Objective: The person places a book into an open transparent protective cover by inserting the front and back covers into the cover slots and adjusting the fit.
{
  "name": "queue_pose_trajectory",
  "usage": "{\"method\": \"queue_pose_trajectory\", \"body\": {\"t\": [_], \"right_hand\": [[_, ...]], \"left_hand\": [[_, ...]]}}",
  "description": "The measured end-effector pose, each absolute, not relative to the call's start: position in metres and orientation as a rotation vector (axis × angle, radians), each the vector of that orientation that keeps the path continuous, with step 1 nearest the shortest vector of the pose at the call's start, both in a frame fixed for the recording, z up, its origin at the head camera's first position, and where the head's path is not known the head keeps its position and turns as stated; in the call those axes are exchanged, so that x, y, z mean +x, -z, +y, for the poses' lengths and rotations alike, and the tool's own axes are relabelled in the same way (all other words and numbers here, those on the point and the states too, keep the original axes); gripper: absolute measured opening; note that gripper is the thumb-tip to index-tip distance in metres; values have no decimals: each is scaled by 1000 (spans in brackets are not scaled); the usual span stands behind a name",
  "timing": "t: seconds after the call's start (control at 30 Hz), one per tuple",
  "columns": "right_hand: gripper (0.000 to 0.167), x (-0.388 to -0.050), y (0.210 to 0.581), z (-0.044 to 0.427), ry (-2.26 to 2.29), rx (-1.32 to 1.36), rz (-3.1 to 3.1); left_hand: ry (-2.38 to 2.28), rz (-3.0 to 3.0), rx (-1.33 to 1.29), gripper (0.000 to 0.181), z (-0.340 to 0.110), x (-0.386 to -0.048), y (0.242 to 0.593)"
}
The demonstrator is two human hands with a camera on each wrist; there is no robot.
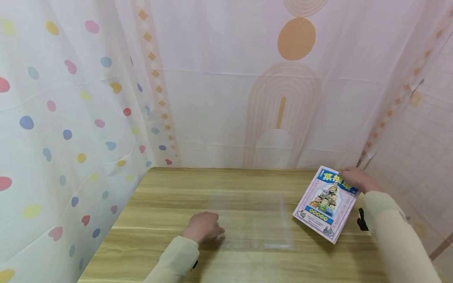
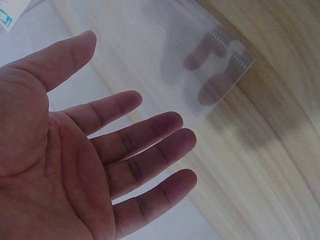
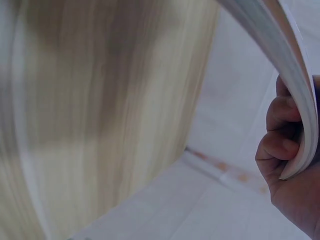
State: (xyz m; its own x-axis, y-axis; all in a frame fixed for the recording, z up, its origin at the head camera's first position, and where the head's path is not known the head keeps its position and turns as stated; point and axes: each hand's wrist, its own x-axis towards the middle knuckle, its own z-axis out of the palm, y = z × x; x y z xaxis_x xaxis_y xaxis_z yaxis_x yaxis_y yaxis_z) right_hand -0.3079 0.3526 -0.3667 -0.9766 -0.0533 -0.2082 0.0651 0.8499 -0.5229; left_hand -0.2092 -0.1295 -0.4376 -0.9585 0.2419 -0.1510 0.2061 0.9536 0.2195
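Note:
My right hand [image 1: 360, 179] grips a book [image 1: 326, 204] by its upper right edge, over the right side of the table. Its cover is pink and blue with cartoon figures. In the right wrist view the fingers [image 3: 280, 145] curl round the bent pages [image 3: 305, 100]. A clear plastic sleeve [image 1: 253, 222] lies flat on the table's middle. Just beside its left edge hovers my left hand [image 1: 203, 227], holding nothing. The left wrist view has its fingers [image 2: 150, 132] spread and fairly straight, with the sleeve's perforated corner [image 2: 220, 55] beyond them.
The wood-grain table [image 1: 170, 188] has its back edge against a pale curtain [image 1: 212, 98]. A dotted curtain [image 1: 70, 149] hangs along the left side, and another pale curtain [image 1: 417, 157] along the right.

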Motion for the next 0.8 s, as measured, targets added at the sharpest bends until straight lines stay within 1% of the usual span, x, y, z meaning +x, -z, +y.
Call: {"method": "queue_pose_trajectory", "body": {"t": [0.1,0.4,0.67,0.8], "right_hand": [[56,-312,364,338,825,-25,2790],[54,-323,366,295,929,-87,2728],[50,-332,373,266,948,-142,2684],[50,-337,378,252,948,-159,2668]], "left_hand": [[-307,2926,333,30,-130,-209,438],[-343,2912,339,36,-134,-209,439],[-327,2920,348,30,-135,-208,441],[-304,2929,343,28,-135,-210,441]]}}
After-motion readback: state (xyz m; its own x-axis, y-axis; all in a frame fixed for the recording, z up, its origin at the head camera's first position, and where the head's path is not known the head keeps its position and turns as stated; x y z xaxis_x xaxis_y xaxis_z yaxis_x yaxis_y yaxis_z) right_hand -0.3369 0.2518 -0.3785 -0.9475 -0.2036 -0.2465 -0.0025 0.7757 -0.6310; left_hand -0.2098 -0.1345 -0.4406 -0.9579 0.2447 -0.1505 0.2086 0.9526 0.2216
